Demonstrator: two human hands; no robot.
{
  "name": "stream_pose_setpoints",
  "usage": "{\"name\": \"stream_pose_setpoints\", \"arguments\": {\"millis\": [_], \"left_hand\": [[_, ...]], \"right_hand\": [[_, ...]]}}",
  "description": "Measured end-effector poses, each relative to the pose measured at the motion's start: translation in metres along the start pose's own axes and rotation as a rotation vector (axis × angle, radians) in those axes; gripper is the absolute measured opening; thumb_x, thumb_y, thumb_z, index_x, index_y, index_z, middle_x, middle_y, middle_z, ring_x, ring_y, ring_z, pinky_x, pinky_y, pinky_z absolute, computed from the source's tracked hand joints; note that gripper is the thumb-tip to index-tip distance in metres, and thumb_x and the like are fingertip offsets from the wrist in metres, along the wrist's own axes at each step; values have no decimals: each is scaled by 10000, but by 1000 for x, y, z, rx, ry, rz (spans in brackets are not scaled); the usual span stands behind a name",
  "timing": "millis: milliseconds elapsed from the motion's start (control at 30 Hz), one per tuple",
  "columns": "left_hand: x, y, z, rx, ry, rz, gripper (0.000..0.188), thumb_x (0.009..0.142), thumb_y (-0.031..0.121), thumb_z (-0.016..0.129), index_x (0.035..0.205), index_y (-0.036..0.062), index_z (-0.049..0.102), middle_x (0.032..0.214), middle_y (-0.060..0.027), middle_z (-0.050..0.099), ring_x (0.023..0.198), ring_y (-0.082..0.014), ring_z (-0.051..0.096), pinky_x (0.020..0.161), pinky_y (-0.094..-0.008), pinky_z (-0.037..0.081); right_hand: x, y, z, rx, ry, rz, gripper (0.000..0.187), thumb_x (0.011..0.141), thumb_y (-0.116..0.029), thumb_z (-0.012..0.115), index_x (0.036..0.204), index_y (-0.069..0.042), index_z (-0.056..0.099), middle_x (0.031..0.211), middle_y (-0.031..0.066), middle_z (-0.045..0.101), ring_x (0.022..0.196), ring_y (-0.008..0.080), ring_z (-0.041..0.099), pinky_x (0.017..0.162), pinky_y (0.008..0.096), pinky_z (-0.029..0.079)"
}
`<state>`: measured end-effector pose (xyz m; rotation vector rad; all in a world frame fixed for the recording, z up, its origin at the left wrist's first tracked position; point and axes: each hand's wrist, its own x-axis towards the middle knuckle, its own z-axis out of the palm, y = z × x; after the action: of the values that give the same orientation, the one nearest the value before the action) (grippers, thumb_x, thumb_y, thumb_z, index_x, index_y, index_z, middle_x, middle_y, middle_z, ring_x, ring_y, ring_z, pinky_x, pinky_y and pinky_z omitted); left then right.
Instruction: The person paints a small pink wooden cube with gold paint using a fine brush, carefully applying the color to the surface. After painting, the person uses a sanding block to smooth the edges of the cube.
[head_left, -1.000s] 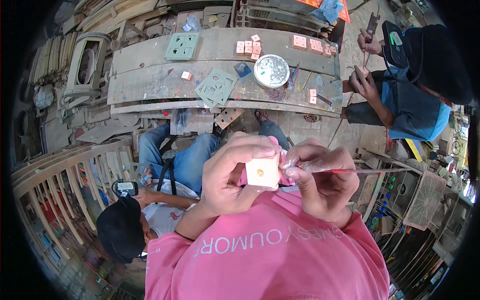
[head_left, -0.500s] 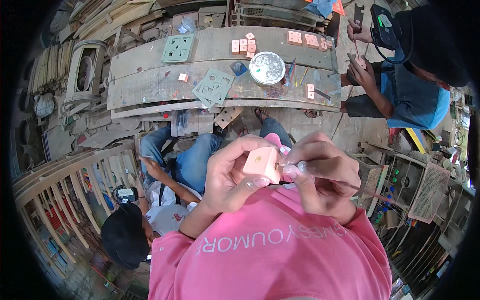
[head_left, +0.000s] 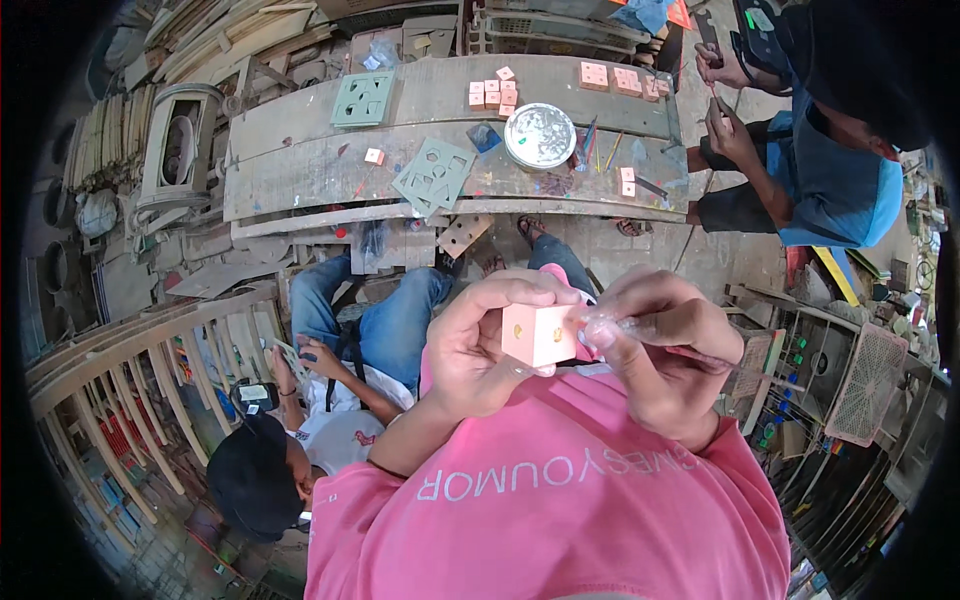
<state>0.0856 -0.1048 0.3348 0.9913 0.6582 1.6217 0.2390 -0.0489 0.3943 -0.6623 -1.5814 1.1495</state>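
Observation:
My left hand (head_left: 470,345) is closed around a pale pink wooden cube (head_left: 535,338), fingers on top and thumb below. Two of the cube's faces show, each with one gold-coloured round spot. Close at the cube's right side, my right hand (head_left: 655,345) pinches what looks like a thin paintbrush (head_left: 765,374). Its slim dark handle runs out past the hand to the right; the tip is hidden by the fingers and cannot be made out. Both hands are raised in front of my pink shirt (head_left: 560,500).
Ahead stands a wooden bench (head_left: 300,155) with pink cubes (head_left: 492,93), green stencil plates (head_left: 436,176) and a round paint-smeared lid (head_left: 540,136). One person (head_left: 255,475) sits at my left, another (head_left: 840,180) works at the far right. A wooden railing (head_left: 150,390) curves at the left.
My left hand has turned the cube, so a second spotted face shows. My right hand has shifted slightly right. The seated person's hand has moved, and the whole view has shifted a little.

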Motion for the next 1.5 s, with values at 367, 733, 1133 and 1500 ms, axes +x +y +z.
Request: {"name": "stream_pose_setpoints", "arguments": {"millis": [367, 733, 1133, 1500], "left_hand": [[3, 2, -2, 421, 23, 225, 375, 725, -25, 692, 1079, -10, 569, 1034, -174, 635, 939, -283, 614, 827, -379, 484], [-8, -1, -4, 598, 121, 309, 385, 691, -85, 635, 1066, -24, 578, 1028, -171, 652, 901, -276, 584, 802, -361, 478], [-7, -8, -6, 430, 78, 284, 369, 796, 40, 685, 1126, -19, 530, 1048, -198, 629, 956, -252, 564, 794, -335, 479], [-3, -5, -5, 402, 59, 283, 337, 797, 1, 666, 1112, 4, 544, 1072, -190, 630, 943, -264, 590, 804, -351, 488]], "right_hand": [[-4, -5, 5, 35, -20, 71, 136, 696, 115, 685, 698, 34, 575, 733, 159, 630, 647, 184, 633, 558, 253, 478], [9, -11, -2, -11, -185, 223, 112, 718, 106, 642, 691, 36, 558, 660, 122, 595, 591, 167, 584, 521, 241, 430], [7, -15, -1, -128, -204, 94, 73, 731, 95, 657, 740, 54, 598, 726, 139, 617, 687, 206, 627, 570, 280, 487], [-6, -10, 6, -9, 3, 145, 111, 735, 109, 669, 715, 57, 574, 714, 139, 631, 626, 152, 605, 544, 247, 453]]}}
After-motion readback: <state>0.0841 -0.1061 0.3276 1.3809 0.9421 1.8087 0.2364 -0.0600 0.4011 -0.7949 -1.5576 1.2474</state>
